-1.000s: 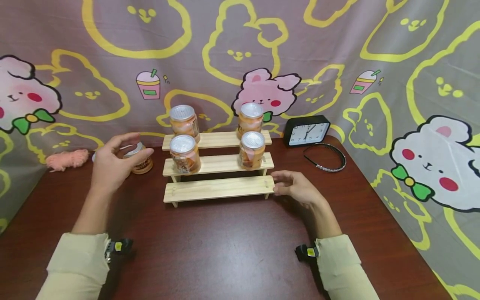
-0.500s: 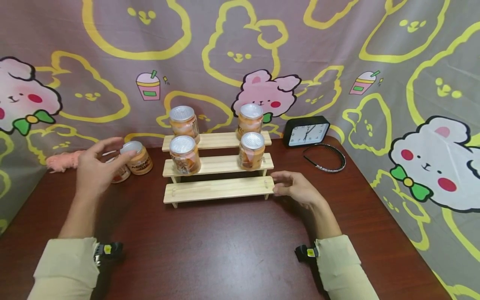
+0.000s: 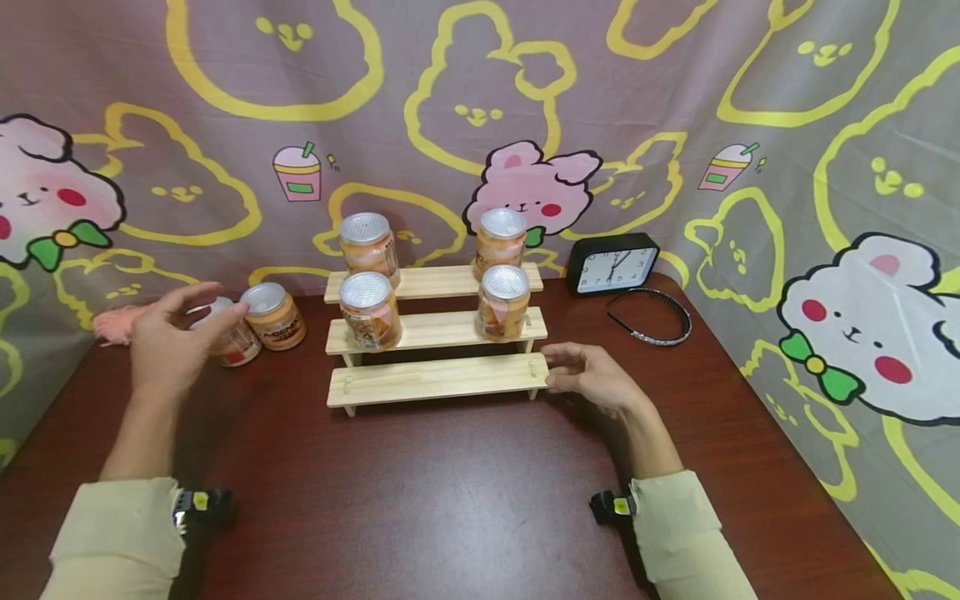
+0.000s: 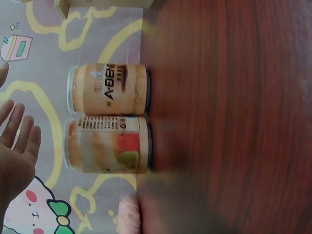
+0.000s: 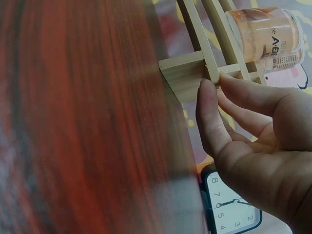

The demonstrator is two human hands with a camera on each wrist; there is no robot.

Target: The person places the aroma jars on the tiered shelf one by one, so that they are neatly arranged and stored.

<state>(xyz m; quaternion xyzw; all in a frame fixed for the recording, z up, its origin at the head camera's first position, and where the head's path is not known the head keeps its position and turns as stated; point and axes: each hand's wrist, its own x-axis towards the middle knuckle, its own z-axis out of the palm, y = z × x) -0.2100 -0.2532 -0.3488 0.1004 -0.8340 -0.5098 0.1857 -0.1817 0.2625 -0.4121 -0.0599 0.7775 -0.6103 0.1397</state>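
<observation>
My left hand (image 3: 168,337) hovers with parted fingers over a silver-lidded can (image 3: 238,343) at the left of the table. In the left wrist view its fingers are apart from that can (image 4: 107,146); a second can (image 4: 109,90) with a black-lettered label stands right beside it. My right hand (image 3: 596,379) holds the right end of the lowest board of a three-tier wooden shelf (image 3: 442,379), thumb and forefinger at its corner (image 5: 212,73). Two cans stand on the middle tier, left (image 3: 369,312) and right (image 3: 504,308). Two more, left (image 3: 371,248) and right (image 3: 501,242), stand on the top tier.
A black-framed clock (image 3: 613,263) and a headband (image 3: 663,321) lie right of the shelf. Pink yarn (image 3: 116,325) sits at the far left, partly behind my left hand. A patterned cloth (image 3: 637,83) hangs at the back and sides of the brown table (image 3: 450,500).
My left hand has moved left, from over the right-hand loose can to the left-hand one, uncovering the former. My right hand and the shelf have stayed in place.
</observation>
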